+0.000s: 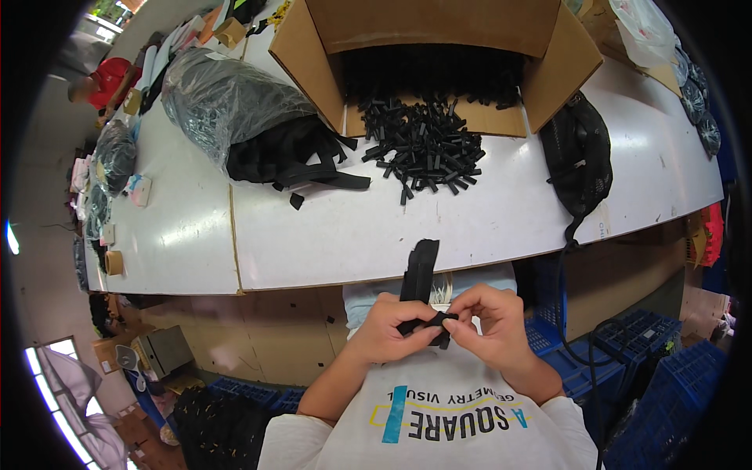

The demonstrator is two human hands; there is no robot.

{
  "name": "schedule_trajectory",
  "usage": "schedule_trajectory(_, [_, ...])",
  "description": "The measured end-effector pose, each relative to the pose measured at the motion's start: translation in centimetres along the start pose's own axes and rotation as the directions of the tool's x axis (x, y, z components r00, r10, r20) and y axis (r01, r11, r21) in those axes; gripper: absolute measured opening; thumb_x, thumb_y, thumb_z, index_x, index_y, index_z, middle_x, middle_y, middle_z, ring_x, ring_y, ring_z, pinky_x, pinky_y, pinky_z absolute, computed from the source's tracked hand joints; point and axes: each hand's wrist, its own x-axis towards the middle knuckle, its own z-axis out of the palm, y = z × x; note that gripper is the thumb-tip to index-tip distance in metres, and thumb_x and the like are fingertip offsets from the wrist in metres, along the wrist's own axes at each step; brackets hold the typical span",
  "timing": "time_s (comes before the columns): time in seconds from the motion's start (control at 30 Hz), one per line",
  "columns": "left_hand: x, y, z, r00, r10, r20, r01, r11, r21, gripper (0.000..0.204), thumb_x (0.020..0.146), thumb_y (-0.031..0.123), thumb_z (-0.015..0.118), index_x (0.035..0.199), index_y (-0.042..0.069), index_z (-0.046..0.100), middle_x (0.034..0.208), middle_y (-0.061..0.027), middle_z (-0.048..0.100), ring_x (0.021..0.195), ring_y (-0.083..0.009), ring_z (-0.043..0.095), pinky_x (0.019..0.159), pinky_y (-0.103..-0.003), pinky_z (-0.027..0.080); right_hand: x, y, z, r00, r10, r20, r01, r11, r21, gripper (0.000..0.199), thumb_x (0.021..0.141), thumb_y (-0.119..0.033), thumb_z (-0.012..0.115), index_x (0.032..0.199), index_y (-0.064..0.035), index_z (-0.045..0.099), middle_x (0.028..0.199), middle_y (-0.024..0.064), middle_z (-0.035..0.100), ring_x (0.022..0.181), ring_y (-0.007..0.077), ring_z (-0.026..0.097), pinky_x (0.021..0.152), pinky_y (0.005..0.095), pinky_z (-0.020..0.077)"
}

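My left hand (389, 327) and my right hand (493, 317) meet close to my chest, below the table's near edge. Both pinch a black webbing strap (420, 270) that stands up from between my fingers. A small black clip piece (439, 323) sits at the strap's lower end between my fingertips. On the white table (329, 227) ahead lies a heap of small black plastic pieces (427, 145), spilling from an open cardboard box (439, 55).
A clear plastic bag of black straps (235, 110) lies left of the heap, with loose straps (313, 160) trailing out. A black mesh bag (578, 153) hangs over the table's right side. Blue crates (627, 352) stand on the floor at right. A tape roll (114, 262) sits far left.
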Motion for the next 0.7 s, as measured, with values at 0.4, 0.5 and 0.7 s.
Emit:
schedule_trajectory(0.4, [0.3,0.7,0.8,0.993,0.081,-0.081,-0.077,0.996,0.053,0.018,0.068,0.002,0.071,0.085,0.004,0.065,0.063,-0.0029,0.057,0.043,-0.0076,0.043,0.041,-0.022,0.032,0.1,-1.0,-0.5,0.935,-0.308,0.174,0.354,0.833,-0.426,0.011,0.071,0.001,0.066,0.079,-0.0006,0.058,0.063,0.0078,0.057,0.049,0.0179,0.054,0.044,0.0271,0.0406])
schedule_trajectory(0.5, [0.2,-0.4,1.1,0.971,0.209,-0.114,-0.196,0.974,0.111,0.019,0.066,0.003,0.073,0.084,0.004,0.066,0.069,-0.0041,0.060,0.044,-0.0084,0.045,0.042,-0.023,0.034,0.3,-1.3,-0.7,0.923,-0.348,0.162,0.384,0.824,-0.416,0.012,0.070,0.002,0.066,0.079,-0.0005,0.058,0.061,0.0080,0.055,0.047,0.0198,0.051,0.044,0.0284,0.0397])
schedule_trajectory(0.7, [0.5,0.6,1.1,0.967,0.242,-0.082,-0.218,0.949,0.228,0.018,0.064,0.003,0.074,0.080,0.004,0.065,0.068,-0.0045,0.060,0.046,-0.0141,0.047,0.043,-0.026,0.036,0.4,-0.8,-1.1,0.903,-0.428,-0.037,0.424,0.902,-0.077,0.009,0.072,-0.001,0.064,0.079,0.0007,0.059,0.064,0.0097,0.055,0.047,0.0207,0.048,0.044,0.0265,0.0369])
